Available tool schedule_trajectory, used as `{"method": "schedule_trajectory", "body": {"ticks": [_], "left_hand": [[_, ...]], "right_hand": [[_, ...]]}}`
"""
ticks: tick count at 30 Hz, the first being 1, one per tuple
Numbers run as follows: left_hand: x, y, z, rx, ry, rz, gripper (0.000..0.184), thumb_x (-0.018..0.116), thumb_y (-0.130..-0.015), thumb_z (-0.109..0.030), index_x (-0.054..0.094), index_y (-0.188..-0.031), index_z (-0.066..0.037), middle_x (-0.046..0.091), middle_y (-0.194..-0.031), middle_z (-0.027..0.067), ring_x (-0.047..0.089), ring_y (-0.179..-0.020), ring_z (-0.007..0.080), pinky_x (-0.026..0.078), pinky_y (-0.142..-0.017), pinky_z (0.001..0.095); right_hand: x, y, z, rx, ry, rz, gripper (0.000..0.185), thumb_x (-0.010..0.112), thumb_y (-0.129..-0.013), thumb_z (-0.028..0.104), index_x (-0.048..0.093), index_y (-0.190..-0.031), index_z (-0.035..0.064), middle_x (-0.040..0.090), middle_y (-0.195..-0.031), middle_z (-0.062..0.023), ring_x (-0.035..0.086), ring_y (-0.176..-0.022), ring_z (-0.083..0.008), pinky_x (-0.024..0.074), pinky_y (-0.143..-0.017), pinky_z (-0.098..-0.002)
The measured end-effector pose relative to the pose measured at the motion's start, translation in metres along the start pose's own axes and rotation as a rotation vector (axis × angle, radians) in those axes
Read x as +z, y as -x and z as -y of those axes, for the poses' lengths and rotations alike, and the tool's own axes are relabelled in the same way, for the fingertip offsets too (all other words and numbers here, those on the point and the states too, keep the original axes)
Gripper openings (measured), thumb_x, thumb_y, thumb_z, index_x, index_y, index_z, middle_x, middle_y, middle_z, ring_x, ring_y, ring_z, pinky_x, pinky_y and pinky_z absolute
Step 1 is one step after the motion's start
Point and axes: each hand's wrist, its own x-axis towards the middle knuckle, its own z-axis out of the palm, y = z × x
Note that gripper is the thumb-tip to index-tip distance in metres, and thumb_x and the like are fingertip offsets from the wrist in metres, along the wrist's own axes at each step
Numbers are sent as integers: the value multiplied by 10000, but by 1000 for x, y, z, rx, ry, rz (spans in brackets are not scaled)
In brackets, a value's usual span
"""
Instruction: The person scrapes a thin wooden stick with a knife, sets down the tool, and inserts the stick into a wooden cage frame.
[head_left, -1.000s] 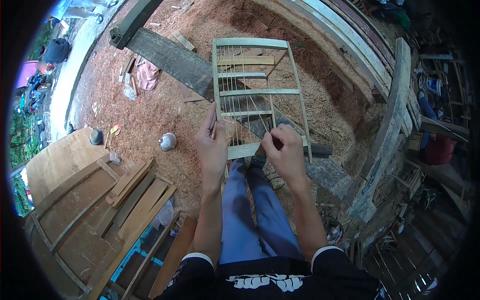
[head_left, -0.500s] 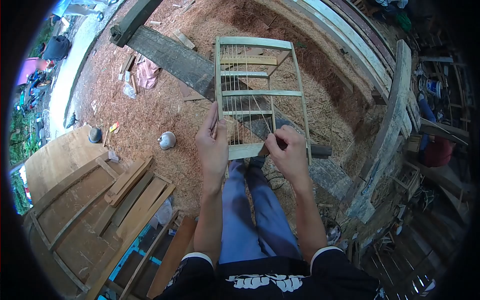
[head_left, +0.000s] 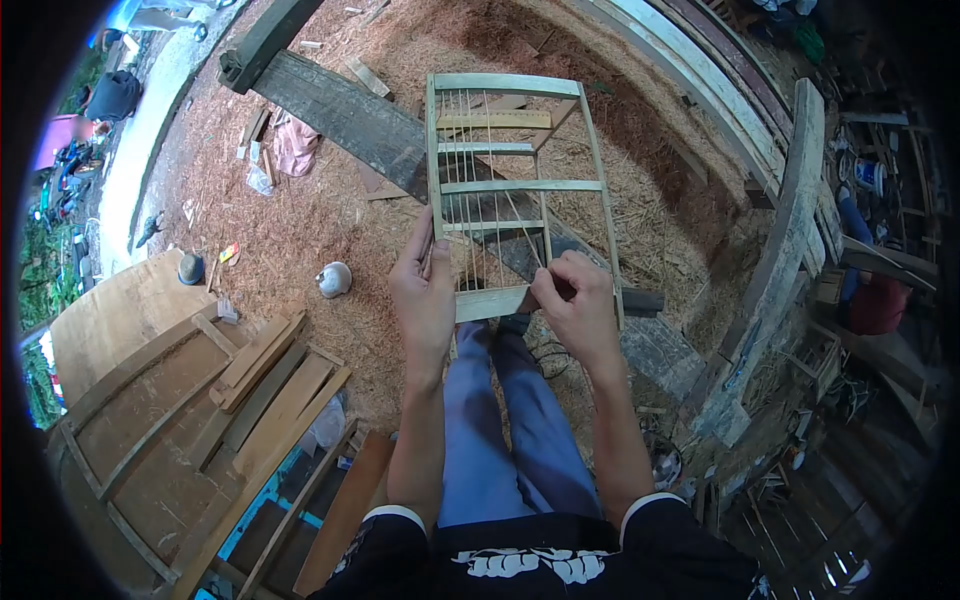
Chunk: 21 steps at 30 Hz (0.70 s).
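A wooden cage frame of pale slats stands in front of me above my legs. Several thin sticks run lengthwise through the left part of its crossbars. My left hand is closed around the lower left rail, with its fingers pointing up along it. One thin stick slants down across the frame to my right hand. Thumb and forefinger of that hand pinch the stick's lower end just above the bottom crossbar. The exact fingertip contact is partly hidden.
A weathered plank lies across the shavings-covered ground behind the frame. Loose boards are stacked at lower left, near a white round container. A thick upright beam stands at right. A person is partly visible at far right.
The top of the frame has shifted slightly to the left. Both hands keep their grip in nearly the same places.
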Motion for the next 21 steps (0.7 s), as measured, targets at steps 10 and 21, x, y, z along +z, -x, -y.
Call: {"method": "schedule_trajectory", "body": {"ticks": [10,21], "left_hand": [[-1,0,4,8,-30,-3,441,489,-1022,-21,432,-1442,99,543,-1419,214,536,-1293,222,410,-1082,316],[-1,0,-2,5,-43,8,443,489,-1024,-26,429,-1445,99,542,-1419,208,529,-1293,211,396,-1089,307]], "right_hand": [[0,-2,-1,-30,-3,-4,211,664,-814,82,563,-672,-37,484,-653,-149,507,-633,-306,388,-588,-428],[1,0,-2,-12,-19,-8,210,667,-831,84,577,-692,-44,504,-657,-144,516,-613,-278,394,-569,-401]]}}
